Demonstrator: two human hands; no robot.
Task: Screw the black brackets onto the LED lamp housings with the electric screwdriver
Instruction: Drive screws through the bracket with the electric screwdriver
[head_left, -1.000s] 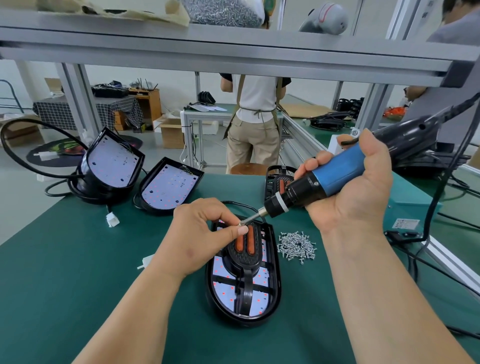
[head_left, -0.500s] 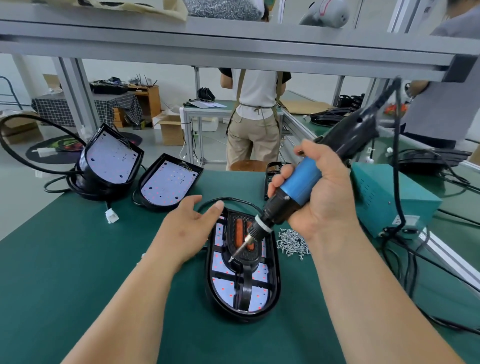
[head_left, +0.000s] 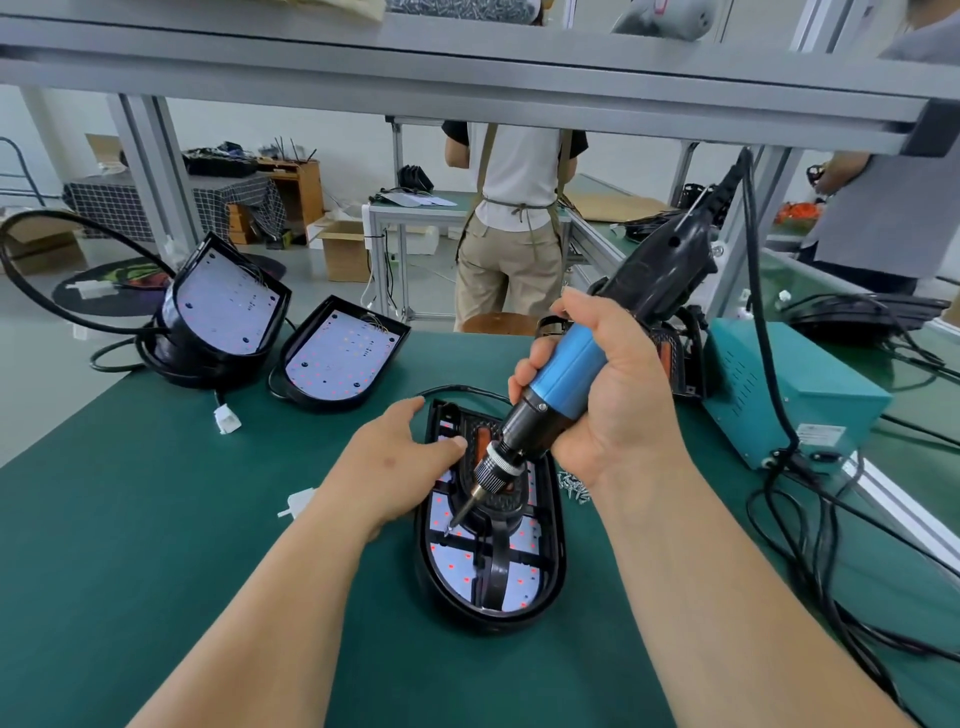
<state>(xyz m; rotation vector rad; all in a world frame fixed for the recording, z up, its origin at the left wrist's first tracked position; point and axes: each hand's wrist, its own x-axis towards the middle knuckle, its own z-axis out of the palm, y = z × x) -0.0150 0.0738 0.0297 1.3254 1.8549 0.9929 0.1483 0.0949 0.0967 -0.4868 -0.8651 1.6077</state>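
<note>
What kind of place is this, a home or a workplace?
Probably an assembly workshop: a green workbench with an aluminium frame, several LED lamp housings, and a corded electric screwdriver.

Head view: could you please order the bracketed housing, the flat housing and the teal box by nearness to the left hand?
1. Bracketed housing, right at the left hand.
2. Flat housing, back left.
3. Teal box, far right.

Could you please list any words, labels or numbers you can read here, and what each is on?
No text can be read here.
White label on the teal power box: print too small and blurred.
Papers on the far table: too distant to read.
</note>
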